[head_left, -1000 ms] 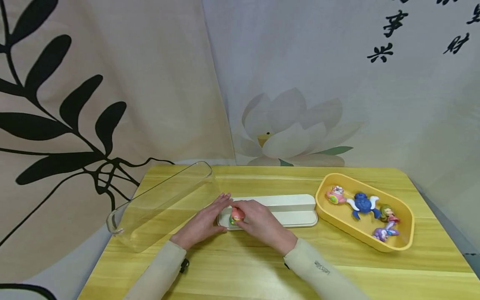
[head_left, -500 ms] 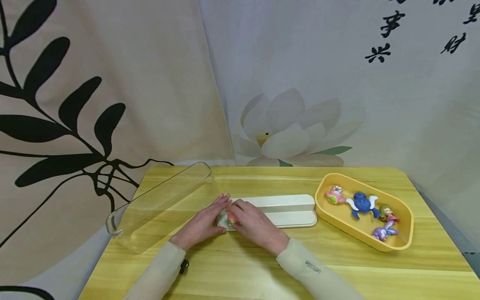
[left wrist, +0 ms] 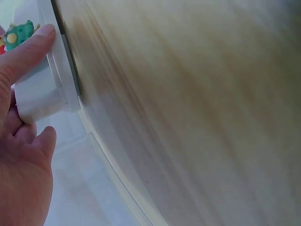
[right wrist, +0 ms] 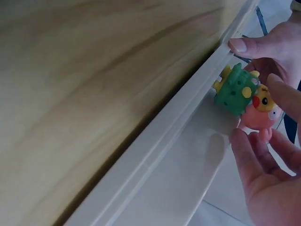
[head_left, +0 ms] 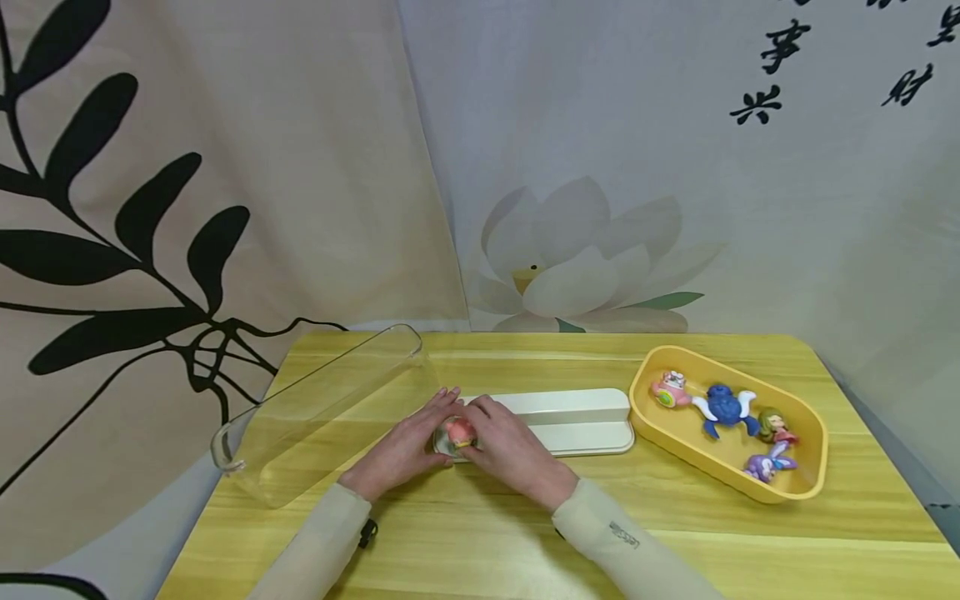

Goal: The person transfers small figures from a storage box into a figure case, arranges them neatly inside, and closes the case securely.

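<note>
While the left hand (head_left: 405,446) holds the left end of the white base (head_left: 581,437), its thumb on the front edge and its fingers well apart from the thumb, toward the back corner, the right hand (head_left: 517,457) pinches the pink-and-green toy (head_left: 460,433). This toy is between the right thumb and the bent fingers, which are open only as far as it is wide, at the left end of the base; whether it touches the base, I cannot tell. The transparent cover (head_left: 322,417) lies near the left edge of the bench (head_left: 480,542), and the yellow tray (head_left: 697,464), with four figures (head_left: 724,406) inside, near the right edge.
</note>
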Action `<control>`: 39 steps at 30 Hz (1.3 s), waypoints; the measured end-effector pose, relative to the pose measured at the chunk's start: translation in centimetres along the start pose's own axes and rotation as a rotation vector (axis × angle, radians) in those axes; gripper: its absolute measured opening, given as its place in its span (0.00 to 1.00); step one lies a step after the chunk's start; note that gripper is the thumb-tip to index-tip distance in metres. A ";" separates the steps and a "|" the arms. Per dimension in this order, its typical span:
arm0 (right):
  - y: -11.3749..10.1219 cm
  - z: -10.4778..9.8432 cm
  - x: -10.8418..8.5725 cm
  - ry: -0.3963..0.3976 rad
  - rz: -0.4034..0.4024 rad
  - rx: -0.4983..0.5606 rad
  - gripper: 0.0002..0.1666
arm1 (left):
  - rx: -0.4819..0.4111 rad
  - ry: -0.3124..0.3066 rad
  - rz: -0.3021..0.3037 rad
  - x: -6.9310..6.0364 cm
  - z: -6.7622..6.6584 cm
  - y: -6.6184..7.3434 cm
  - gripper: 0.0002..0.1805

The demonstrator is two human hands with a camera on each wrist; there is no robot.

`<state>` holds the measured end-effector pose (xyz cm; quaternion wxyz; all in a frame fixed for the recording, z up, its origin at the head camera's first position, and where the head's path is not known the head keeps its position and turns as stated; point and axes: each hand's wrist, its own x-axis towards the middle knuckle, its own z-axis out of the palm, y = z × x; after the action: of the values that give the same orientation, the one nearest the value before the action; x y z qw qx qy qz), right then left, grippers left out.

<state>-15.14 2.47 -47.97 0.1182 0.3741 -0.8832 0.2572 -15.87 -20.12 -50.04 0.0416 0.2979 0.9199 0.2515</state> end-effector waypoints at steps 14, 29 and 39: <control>0.3 0.5 -0.2 0.050 0.019 0.041 0.19 | 0.038 0.012 0.028 -0.1 -0.1 0.0 0.50; 0.1 -1.8 -1.6 0.031 0.118 0.041 0.33 | 0.042 0.003 0.005 -0.1 -0.1 -0.1 0.49; 1.1 -6.7 -4.8 0.120 0.236 0.096 0.35 | 0.018 -0.004 -0.033 0.1 0.0 0.2 0.51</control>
<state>-12.51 9.69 -44.66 0.1218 0.2565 -0.8991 0.3331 -15.91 -19.95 -49.91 0.0449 0.2833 0.9269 0.2420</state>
